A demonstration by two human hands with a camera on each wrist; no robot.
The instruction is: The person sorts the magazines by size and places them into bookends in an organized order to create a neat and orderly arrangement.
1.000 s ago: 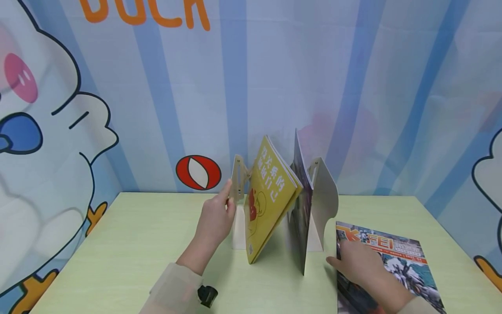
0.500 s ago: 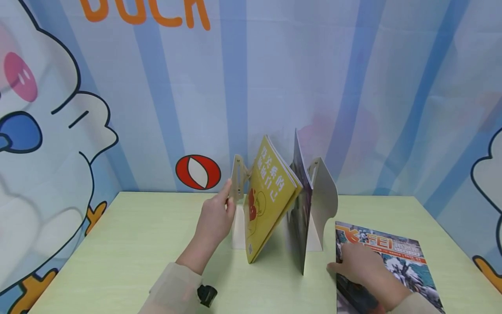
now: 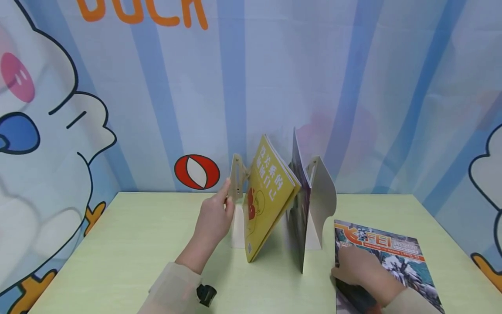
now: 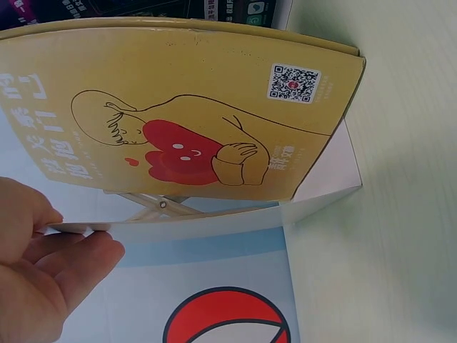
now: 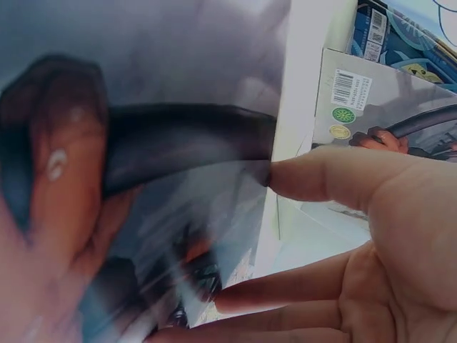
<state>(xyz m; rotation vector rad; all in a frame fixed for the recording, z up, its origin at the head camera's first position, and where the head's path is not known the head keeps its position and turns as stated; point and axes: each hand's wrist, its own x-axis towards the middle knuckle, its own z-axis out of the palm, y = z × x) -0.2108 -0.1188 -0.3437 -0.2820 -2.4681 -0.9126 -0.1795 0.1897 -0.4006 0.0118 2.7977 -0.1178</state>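
Observation:
My left hand [image 3: 213,222] pinches the upright left plate of an expandable white bookend [image 3: 237,222]; in the left wrist view its thumb and fingers [image 4: 86,264] sit on either side of the plate's edge. Between the bookend's two plates, a yellow book [image 3: 266,196] leans beside a dark, thin book [image 3: 302,218]. My right hand [image 3: 362,268] lies over a magazine [image 3: 408,261] flat on the table. The right wrist view shows the thumb [image 5: 307,177] at the magazine's edge, with the other fingers extended over the cover. The head view hides those fingertips.
The pale green tabletop [image 3: 137,244] runs back to a blue striped cartoon backdrop [image 3: 266,78]. The bookend's curved right plate [image 3: 325,196] stands just left of the magazine. A black wrist device [image 3: 206,295] is beside the left sleeve.
My right thumb has moved slightly right, in to the magazine's left edge. The left hand keeps its hold on the bookend, and the books have not moved.

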